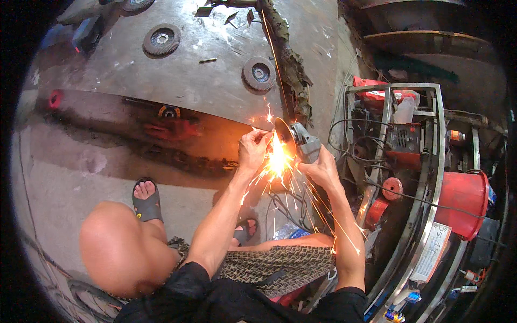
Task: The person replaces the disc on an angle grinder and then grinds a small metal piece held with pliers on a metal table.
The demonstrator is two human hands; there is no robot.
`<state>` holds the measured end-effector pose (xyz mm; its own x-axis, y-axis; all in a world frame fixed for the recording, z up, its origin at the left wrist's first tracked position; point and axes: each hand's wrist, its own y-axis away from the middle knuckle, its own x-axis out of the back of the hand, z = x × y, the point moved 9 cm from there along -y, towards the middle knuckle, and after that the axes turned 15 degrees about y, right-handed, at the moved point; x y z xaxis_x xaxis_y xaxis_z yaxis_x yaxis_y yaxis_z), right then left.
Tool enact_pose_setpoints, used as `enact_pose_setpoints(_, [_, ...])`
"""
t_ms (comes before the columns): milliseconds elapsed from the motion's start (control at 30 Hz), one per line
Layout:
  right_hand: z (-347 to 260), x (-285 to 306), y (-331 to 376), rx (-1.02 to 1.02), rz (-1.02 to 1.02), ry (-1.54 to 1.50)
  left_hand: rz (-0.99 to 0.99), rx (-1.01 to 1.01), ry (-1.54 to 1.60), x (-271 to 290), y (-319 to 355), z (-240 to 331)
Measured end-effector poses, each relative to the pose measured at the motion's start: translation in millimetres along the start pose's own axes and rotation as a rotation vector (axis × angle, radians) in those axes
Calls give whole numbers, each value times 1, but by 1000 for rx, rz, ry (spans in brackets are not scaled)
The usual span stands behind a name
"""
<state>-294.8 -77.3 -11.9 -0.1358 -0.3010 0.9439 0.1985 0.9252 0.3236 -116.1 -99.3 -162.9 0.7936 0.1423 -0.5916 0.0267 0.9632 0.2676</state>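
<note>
My right hand [323, 169] is wrapped round an angle grinder [308, 144] at the table's near right corner. The grinder's thin disc [285, 137] stands upright, facing my left hand. Bright sparks [279, 160] pour down from the disc's edge between my two hands and spray toward my legs. My left hand [253, 149] is closed in a pinch just left of the disc; whatever its fingertips hold is too small and washed out by glare to name. A flap disc [259, 74] lies on the metal tabletop [215, 89] beyond the grinder.
Another flap disc [161, 40] and a short metal piece [208, 60] rest on the tabletop. At the right stands a metal frame rack [439, 145] with a red bucket [462, 204] and a red vented box [404, 144]. Cables [288, 207] run across the floor near my sandalled feet.
</note>
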Motion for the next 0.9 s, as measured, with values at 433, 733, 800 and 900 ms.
enact_pose_setpoints(433, [-1,-7,1,-8,-22,-204,55,12,-37,3,1,-3])
enact_pose_setpoints(733, [-4,2,0,-45,-23,-42,23,-10,-52,3,0,2])
enact_pose_setpoints(800, [0,1,-2,-30,-24,-10,18,22,-16,3,-1,-3])
enact_pose_setpoints(900, [4,-2,-1,-34,-34,-64,12,55,-46,1,1,-2])
